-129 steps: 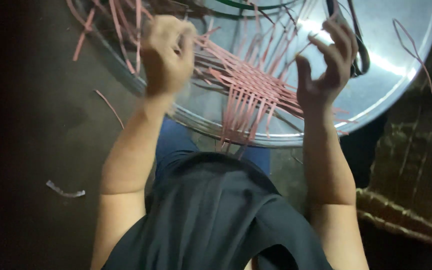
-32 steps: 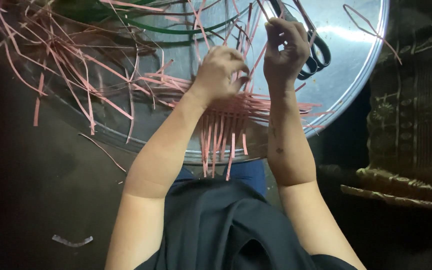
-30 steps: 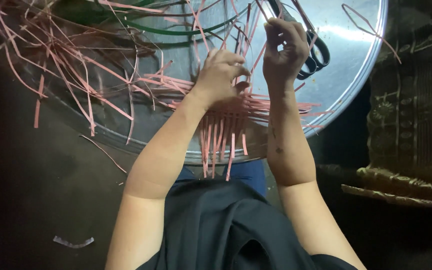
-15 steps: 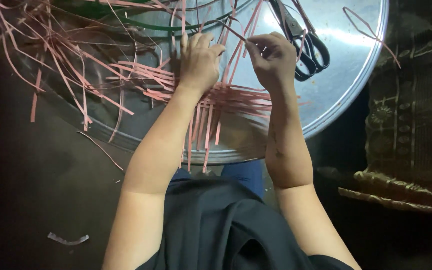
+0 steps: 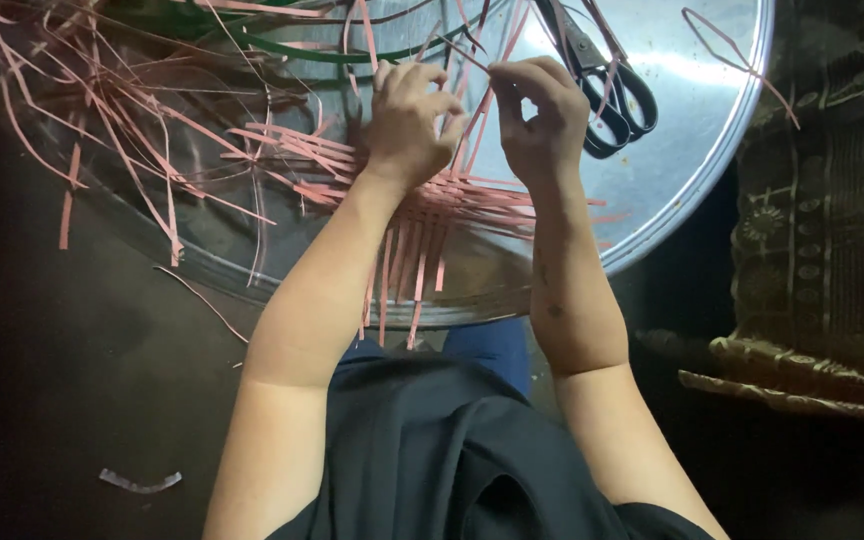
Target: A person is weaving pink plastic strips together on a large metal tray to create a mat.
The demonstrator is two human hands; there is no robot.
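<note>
Over on the left there's a big messy heap of loose pink strips (image 5: 122, 130) sprawled across the round metal tray (image 5: 672, 210), a few spilling over its rim, plus some green strips (image 5: 302, 45) tucked at the top edge. One stray scrap (image 5: 137, 483) lies down on the dark floor.

Moving in, the left hand (image 5: 407, 125) sits curled on top of the woven pink mat (image 5: 432, 215), fingers bent down and pressing the strips flat rather than gripping one, as far as I can tell. The mat sits on the tray's near side, with its loose ends hanging over the near rim toward the person's lap.

Just beside it, the right hand (image 5: 537, 115) has a narrow pinch on a single thin pink strip, thumb and fingertips closed on it, right above the mat's far edge.

Further right, black-handled scissors (image 5: 602, 85) lie on the bare tray, untouched.

Progress-wise I'd say early to middle: only a small patch is interlaced, long tails stick out on every side, and most of the strips are unused.
</note>
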